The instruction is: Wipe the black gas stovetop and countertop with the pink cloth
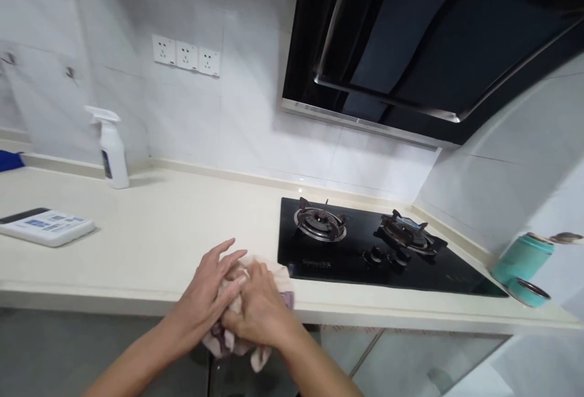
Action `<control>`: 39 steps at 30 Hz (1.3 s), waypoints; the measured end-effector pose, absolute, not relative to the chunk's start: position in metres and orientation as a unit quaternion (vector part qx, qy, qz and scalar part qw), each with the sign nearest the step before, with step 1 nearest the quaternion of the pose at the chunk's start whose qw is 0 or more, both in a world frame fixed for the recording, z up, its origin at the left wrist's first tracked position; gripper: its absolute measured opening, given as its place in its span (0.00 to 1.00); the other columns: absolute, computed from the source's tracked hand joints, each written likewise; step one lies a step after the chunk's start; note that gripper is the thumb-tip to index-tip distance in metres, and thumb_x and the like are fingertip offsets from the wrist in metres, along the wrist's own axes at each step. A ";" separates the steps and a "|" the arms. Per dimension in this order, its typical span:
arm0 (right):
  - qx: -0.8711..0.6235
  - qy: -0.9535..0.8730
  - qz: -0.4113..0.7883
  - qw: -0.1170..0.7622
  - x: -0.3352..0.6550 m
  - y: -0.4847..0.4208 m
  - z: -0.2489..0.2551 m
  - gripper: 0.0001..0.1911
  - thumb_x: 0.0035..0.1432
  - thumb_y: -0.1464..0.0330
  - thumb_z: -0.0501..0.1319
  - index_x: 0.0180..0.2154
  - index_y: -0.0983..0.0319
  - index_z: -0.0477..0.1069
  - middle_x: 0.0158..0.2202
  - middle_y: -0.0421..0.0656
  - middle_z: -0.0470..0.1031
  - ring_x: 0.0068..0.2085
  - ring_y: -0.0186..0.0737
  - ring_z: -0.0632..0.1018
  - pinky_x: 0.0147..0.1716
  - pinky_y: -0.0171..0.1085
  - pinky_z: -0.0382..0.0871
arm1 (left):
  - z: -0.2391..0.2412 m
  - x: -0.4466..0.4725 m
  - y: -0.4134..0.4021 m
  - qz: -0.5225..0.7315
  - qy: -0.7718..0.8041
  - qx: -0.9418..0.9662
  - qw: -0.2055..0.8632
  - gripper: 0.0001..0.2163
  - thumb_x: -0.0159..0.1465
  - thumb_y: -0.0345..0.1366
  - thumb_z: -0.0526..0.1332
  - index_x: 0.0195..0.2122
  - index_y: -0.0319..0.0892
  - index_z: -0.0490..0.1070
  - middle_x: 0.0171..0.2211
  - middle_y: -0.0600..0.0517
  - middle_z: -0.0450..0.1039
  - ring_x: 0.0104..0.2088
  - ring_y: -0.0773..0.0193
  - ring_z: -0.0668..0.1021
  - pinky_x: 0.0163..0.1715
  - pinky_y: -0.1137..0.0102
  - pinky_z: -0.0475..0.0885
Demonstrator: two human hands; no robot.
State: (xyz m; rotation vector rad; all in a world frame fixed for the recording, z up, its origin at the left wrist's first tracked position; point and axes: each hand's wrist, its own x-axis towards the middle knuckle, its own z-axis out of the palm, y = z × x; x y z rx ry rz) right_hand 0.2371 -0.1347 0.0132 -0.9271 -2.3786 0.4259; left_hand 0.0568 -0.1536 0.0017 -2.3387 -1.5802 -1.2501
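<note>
- The head camera is looking forward and down from above the counter's (150, 233) front edge.
- It is facing the tiled wall behind the counter.
- It is sitting close, the counter filling the view's middle.

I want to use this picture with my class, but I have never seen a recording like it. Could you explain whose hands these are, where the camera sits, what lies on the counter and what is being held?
No machine here: the camera is worn on a person's head and looks down at their own bare hands. The left hand and right hand together bunch a pale cloth at the front edge of a cream countertop.

On the counter stand a white spray bottle by the wall, a flat white device at the left, and a black two-burner gas hob. A teal canister lies at the far right. A black extractor hood hangs above, beside wall sockets.
</note>
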 end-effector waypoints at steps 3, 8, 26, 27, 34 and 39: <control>-0.286 -0.876 0.258 0.291 0.209 -0.126 0.020 0.32 0.53 0.69 0.67 0.61 0.57 0.68 0.55 0.48 0.69 0.57 0.52 0.71 0.59 0.53 0.67 | -0.017 0.049 -0.171 -0.424 -0.507 -0.748 0.061 0.23 0.72 0.46 0.54 0.68 0.52 0.61 0.69 0.44 0.60 0.68 0.50 0.65 0.65 0.55 0.67; -0.242 -0.831 0.343 0.364 0.208 -0.120 0.021 0.24 0.55 0.71 0.66 0.54 0.56 0.73 0.50 0.42 0.73 0.53 0.44 0.74 0.56 0.44 0.68 | -0.031 0.040 -0.175 -0.358 -0.552 -0.751 0.065 0.33 0.66 0.49 0.62 0.71 0.55 0.57 0.68 0.44 0.64 0.66 0.44 0.68 0.63 0.50 0.68; -0.347 -0.829 0.160 0.409 0.392 -0.075 0.074 0.23 0.57 0.53 0.69 0.53 0.49 0.79 0.64 0.46 0.72 0.64 0.56 0.70 0.66 0.61 0.57 | 0.067 0.181 -0.104 -0.203 -0.509 -0.836 -0.023 0.45 0.57 0.30 0.67 0.74 0.51 0.48 0.70 0.39 0.59 0.67 0.41 0.64 0.64 0.44 0.63; -0.376 -0.807 0.165 0.425 0.412 -0.071 0.063 0.21 0.58 0.51 0.67 0.51 0.50 0.80 0.63 0.46 0.73 0.63 0.56 0.71 0.66 0.60 0.57 | 0.064 0.187 -0.099 -0.156 -0.529 -0.833 -0.039 0.47 0.55 0.34 0.71 0.74 0.50 0.50 0.72 0.36 0.55 0.70 0.34 0.60 0.65 0.39 0.59; -0.533 -0.713 0.119 0.441 0.510 -0.055 -0.035 0.26 0.60 0.44 0.58 0.43 0.55 0.83 0.52 0.50 0.81 0.58 0.58 0.77 0.65 0.58 0.64 | 0.044 0.220 -0.076 -0.085 -0.505 -0.858 -0.047 0.41 0.56 0.65 0.65 0.67 0.50 0.66 0.71 0.37 0.59 0.71 0.27 0.55 0.65 0.33 0.51; -0.578 -0.670 0.092 0.457 0.511 -0.065 -0.051 0.32 0.66 0.45 0.50 0.51 0.60 0.79 0.57 0.51 0.79 0.61 0.54 0.75 0.65 0.53 0.64 | 0.041 0.260 -0.062 -0.127 -0.425 -0.896 -0.017 0.21 0.66 0.55 0.60 0.53 0.49 0.77 0.53 0.45 0.77 0.58 0.44 0.74 0.60 0.49 0.63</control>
